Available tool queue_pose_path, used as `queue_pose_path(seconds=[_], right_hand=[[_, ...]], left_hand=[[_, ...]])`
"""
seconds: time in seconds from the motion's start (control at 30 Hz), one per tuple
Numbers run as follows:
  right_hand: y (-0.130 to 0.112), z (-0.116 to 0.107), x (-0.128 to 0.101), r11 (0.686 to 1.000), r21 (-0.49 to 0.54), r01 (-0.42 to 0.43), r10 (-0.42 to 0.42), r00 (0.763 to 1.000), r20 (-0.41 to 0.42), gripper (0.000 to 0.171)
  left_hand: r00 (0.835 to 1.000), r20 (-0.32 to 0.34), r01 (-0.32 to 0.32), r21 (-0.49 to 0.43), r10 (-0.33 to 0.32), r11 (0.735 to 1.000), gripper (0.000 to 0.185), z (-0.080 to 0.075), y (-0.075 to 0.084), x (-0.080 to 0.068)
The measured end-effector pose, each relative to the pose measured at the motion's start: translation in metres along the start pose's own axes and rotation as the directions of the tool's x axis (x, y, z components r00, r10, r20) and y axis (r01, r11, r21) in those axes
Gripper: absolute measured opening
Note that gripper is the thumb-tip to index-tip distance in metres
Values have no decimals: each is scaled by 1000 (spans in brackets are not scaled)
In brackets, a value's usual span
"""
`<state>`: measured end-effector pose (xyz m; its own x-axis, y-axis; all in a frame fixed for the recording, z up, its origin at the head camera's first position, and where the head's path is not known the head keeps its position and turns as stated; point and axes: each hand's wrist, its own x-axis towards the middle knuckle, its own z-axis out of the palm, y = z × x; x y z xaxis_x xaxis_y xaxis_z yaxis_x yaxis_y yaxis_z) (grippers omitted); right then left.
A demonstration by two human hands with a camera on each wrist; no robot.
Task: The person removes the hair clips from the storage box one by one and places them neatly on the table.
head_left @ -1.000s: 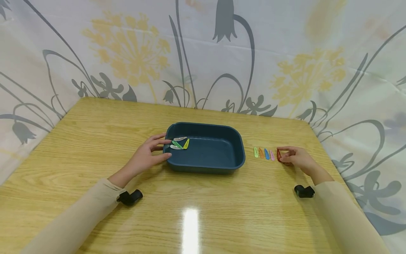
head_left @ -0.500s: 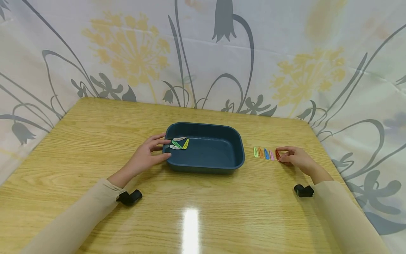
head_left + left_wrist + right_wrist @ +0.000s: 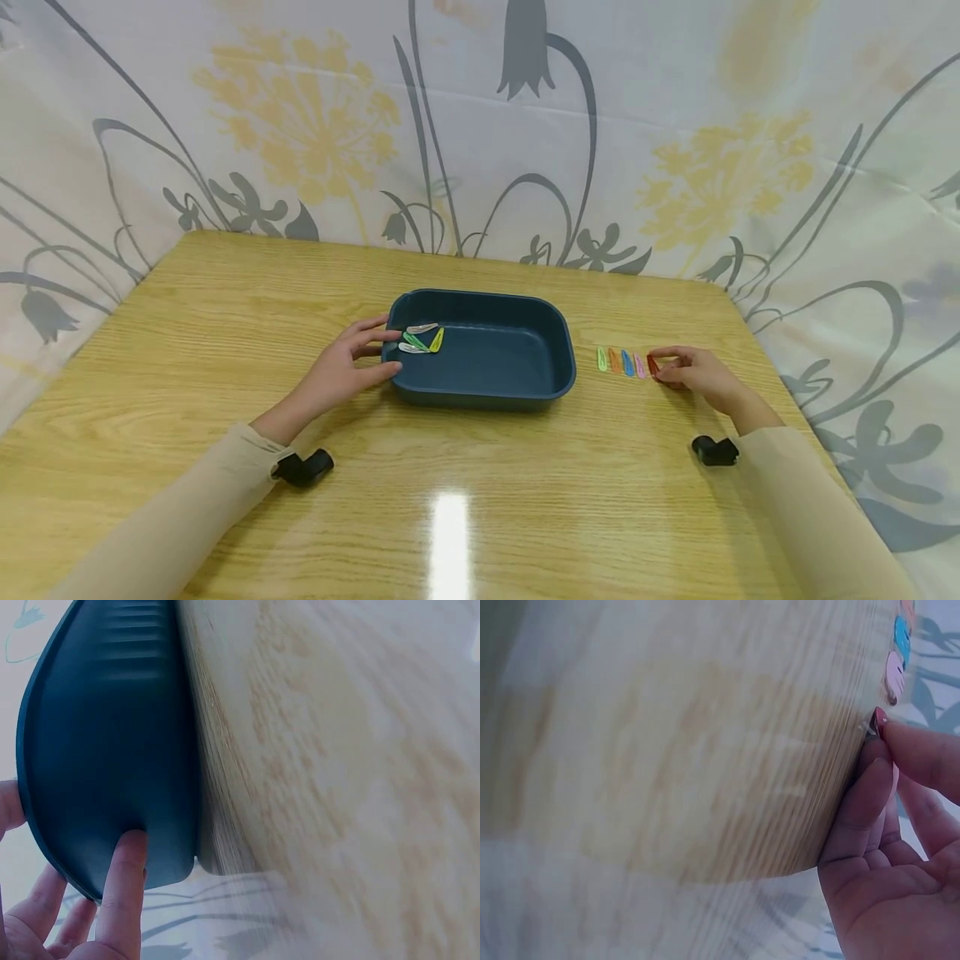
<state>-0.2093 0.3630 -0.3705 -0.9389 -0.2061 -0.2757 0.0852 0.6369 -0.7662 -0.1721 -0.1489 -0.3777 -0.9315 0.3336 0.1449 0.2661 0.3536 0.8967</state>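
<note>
At the right, my right hand pinches a red snap hair clip between thumb and fingertips, low at the table. In the right wrist view that red clip is mostly covered by the fingers. Left of it a row of clips lies on the wood: pink, blue, orange and light green. My left hand holds the left end of a dark blue tray, fingers over the rim. The thumb presses on its outer wall. Inside lie a yellow clip, a green clip and two pale ones.
The wooden table extends in front of the tray and to both sides. A flowered cloth hangs behind it and along the sides. Each wrist carries a small black camera, the left camera and the right camera.
The right hand has slid the red clip slightly left, closer to the pink clip, and the clip now tilts. The left hand stays at the tray's end.
</note>
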Motion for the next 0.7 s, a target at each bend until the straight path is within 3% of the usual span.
queue_pose_path(seconds=[0.7], right_hand=[[-5, -4, -2, 999, -13, 52, -52, 999, -6, 47]], left_hand=[[1000, 2, 4, 1, -4, 1000, 46, -1, 0, 0]])
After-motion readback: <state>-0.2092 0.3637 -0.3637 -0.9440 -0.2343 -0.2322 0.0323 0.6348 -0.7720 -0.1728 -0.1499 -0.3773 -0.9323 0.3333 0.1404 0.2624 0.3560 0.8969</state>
